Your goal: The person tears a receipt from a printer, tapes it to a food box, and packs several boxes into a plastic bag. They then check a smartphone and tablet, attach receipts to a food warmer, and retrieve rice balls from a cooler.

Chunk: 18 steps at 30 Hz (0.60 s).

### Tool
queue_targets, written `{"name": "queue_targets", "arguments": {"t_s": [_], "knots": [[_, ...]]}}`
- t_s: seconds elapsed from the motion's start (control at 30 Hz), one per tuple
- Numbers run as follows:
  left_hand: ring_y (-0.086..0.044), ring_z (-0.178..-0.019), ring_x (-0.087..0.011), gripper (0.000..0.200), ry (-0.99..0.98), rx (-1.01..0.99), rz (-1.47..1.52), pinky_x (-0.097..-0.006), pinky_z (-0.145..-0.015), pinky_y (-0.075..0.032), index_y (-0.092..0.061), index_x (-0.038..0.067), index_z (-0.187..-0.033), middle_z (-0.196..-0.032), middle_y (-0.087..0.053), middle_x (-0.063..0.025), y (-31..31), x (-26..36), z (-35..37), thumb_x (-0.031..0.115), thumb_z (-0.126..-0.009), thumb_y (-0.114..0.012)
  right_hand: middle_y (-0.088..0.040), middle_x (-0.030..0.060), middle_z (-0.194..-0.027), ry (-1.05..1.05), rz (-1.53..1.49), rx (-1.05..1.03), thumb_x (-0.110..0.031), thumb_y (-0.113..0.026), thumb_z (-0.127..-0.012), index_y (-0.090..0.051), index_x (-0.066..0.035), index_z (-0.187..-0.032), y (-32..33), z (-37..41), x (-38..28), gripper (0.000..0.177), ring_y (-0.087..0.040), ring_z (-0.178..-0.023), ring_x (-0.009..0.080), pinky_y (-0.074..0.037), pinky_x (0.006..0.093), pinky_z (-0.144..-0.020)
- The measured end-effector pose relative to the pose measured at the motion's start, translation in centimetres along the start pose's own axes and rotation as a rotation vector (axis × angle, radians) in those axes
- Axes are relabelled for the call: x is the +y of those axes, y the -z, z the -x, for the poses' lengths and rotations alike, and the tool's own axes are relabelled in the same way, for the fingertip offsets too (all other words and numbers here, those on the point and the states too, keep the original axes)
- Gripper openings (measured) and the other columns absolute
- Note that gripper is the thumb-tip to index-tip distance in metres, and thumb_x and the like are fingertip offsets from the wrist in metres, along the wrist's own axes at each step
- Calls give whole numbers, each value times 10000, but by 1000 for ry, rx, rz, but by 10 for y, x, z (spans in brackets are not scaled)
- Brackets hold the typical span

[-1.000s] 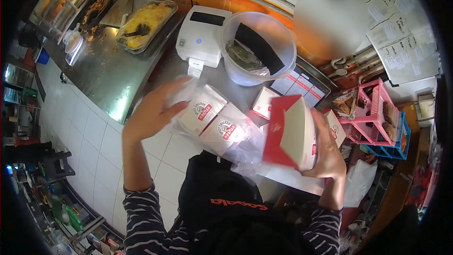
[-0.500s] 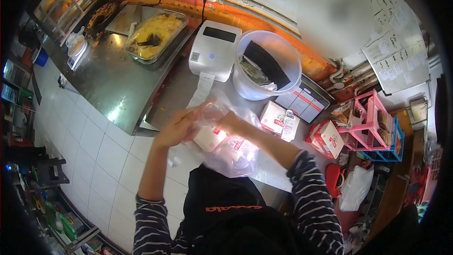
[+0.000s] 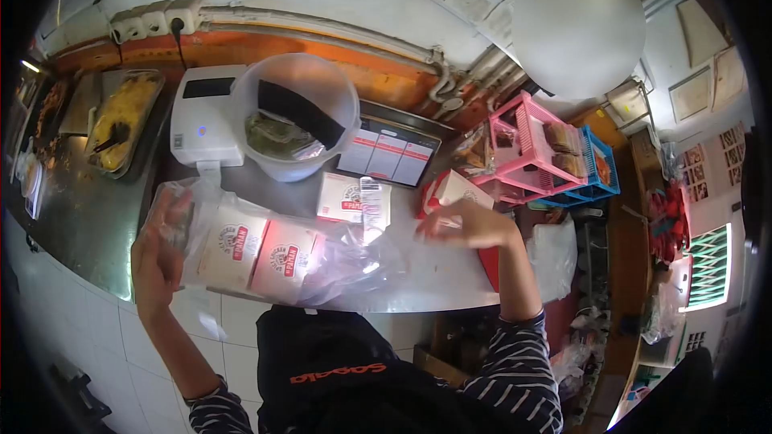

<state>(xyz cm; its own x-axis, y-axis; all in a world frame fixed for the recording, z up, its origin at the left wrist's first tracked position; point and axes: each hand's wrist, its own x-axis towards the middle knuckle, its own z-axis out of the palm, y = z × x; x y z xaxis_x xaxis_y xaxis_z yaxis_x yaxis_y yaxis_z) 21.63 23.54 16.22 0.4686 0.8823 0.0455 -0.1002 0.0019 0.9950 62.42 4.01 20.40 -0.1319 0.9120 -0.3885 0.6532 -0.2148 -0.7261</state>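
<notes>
A clear plastic bag (image 3: 322, 261) lies on the counter with two white and red food boxes (image 3: 257, 253) inside it. My left hand (image 3: 161, 245) grips the bag's left end beside the boxes. My right hand (image 3: 466, 223) reaches to the right, fingers on a red and white box (image 3: 450, 191) at the counter's right side. Another white box with a receipt (image 3: 352, 199) on it sits between my hands, behind the bag.
A white tub (image 3: 293, 116) with money and a black item stands behind, next to a white label printer (image 3: 203, 116) and a tablet (image 3: 386, 153). Pink and blue baskets (image 3: 555, 157) sit at right. A food tray (image 3: 121, 120) rests on the steel counter at left.
My view swung right. My right hand left the bag and reached right to the red and white box. My left hand slid to the bag's left end.
</notes>
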Motion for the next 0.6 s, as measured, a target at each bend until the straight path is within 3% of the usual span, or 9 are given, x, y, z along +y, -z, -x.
{"name": "queue_targets", "arguments": {"t_s": [0.07,0.13,0.23,0.3,0.37,0.4,0.47,0.53,0.6], "knots": [[-270,-336,17,513,73,-37,-109,-140,-297,-194,-353,30,-1327,-1198,-537,-162,-8,4,6,369,-944,-311,-584,73,-1074,-264,215,212,-320,-752,-646,-538,-87,-1152,8,-2,117,597,-568,-984,231,-431,351,-836],[-376,-381,-13,522,89,-54,-221,-156,-320,-250,-345,46,-1336,-1143,-576,-143,-21,12,9,387,-941,-323,-445,111,-1251,-697,896,474,-406,-808,-492,-346,-101,-1316,-25,7,227,993,-470,-1119,276,-388,428,-889],[-502,-465,-91,563,14,-60,-390,-207,-416,-389,-296,33,-1356,-1064,-615,-131,-16,-2,13,409,-938,-314,-365,139,-1300,-493,869,597,-451,-826,-379,-223,-89,-1367,-33,14,290,1213,-382,-1193,317,-342,482,-922],[-513,-469,-113,573,-2,-82,-314,-228,-441,-422,-254,43,-1373,-1056,-617,-136,-15,-9,16,417,-941,-299,-320,167,-1337,-227,723,588,-327,-828,-426,-194,-60,-1364,-25,16,309,1163,-323,-1206,360,-301,494,-983],[-522,-472,-127,582,108,-127,-195,-231,-441,-438,-193,64,-1393,-1082,-603,-139,-13,3,22,423,-943,-282,-333,184,-1320,-460,685,431,-318,-838,-405,-210,-25,-1350,-20,11,281,1172,-354,-1184,365,-308,469,-985],[-524,-472,-129,587,215,-164,-109,-224,-429,-438,-153,80,-1404,-1113,-588,-139,-11,11,23,426,-945,-273,-340,184,-1310,-354,564,416,-308,-836,-402,-218,-25,-1346,-18,8,273,1164,-361,-1180,359,-308,454,-987],[-524,-468,-126,587,251,-176,-151,-207,-405,-425,-121,102,-1410,-1167,-556,-134,-6,19,21,427,-945,-270,-355,184,-1291,-161,322,383,-287,-833,-395,-233,-23,-1338,-13,0,256,1148,-375,-1172,348,-309,423,-993],[-504,-457,-118,584,288,-209,-181,-197,-386,-403,-111,114,-1412,-1195,-540,-130,-2,22,17,429,-945,-267,-371,171,-1267,-28,-61,335,-248,-824,-400,-240,-25,-1331,-9,-12,166,1121,-369,-1188,314,-295,384,-1007],[-464,-438,-104,579,303,-220,-175,-195,-372,-373,-124,115,-1411,-1196,-540,-129,4,16,17,430,-945,-264,-376,144,-1250,112,29,219,-213,-813,-389,-234,-39,-1337,1,-23,35,1124,-360,-1199,276,-276,356,-1018]]}}
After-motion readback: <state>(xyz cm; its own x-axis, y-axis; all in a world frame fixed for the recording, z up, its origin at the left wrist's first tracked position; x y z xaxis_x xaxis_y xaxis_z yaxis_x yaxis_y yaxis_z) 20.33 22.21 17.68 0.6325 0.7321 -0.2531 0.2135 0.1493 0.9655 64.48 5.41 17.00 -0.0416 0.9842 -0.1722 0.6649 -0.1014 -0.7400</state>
